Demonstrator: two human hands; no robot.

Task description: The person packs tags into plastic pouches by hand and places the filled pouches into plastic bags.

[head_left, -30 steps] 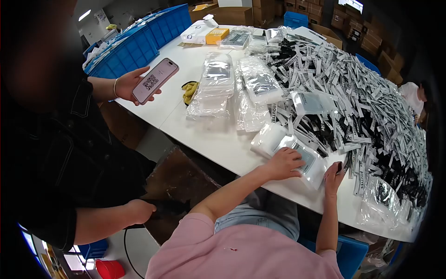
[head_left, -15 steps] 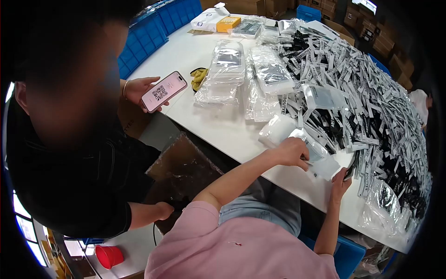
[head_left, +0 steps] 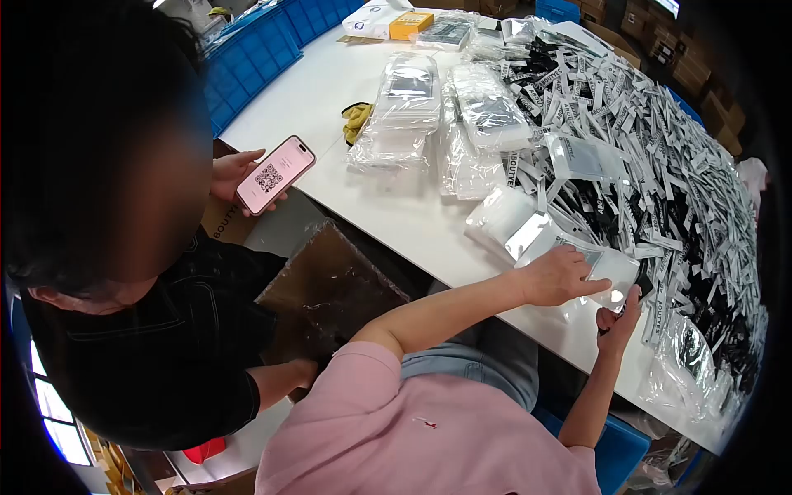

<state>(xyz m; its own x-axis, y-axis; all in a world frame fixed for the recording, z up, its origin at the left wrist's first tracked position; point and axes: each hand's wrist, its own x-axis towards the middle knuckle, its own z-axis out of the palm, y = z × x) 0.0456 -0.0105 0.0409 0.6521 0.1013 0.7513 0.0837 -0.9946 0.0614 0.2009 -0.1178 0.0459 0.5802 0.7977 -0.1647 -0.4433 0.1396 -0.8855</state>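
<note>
On the white table [head_left: 396, 210], clear plastic bags with grey printed panels [head_left: 535, 235] lie in front of me. My left hand [head_left: 561, 276] rests palm down on the nearest bag, its thumb stretched away from the other fingers. Close by, my right hand [head_left: 620, 323] is closed around a small dark item [head_left: 609, 320] at that bag's right end, thumb up. What the item is cannot be made out. Beyond the bags, a big heap of black and white printed strips [head_left: 635, 157] reaches across the right side.
At my left, a person in black holds a phone [head_left: 276, 175] showing a QR code. Stacked bags [head_left: 404, 107], a yellow glove [head_left: 356, 122] and a yellow box [head_left: 411, 26] are on the table. Blue bins [head_left: 256, 66] stand behind; a clear bag [head_left: 685, 363] lies at right.
My left hand has shifted right along the bag, its fingers no longer pinched as half a second ago. My right hand stays near the bag's end. The person in black has leaned further in.
</note>
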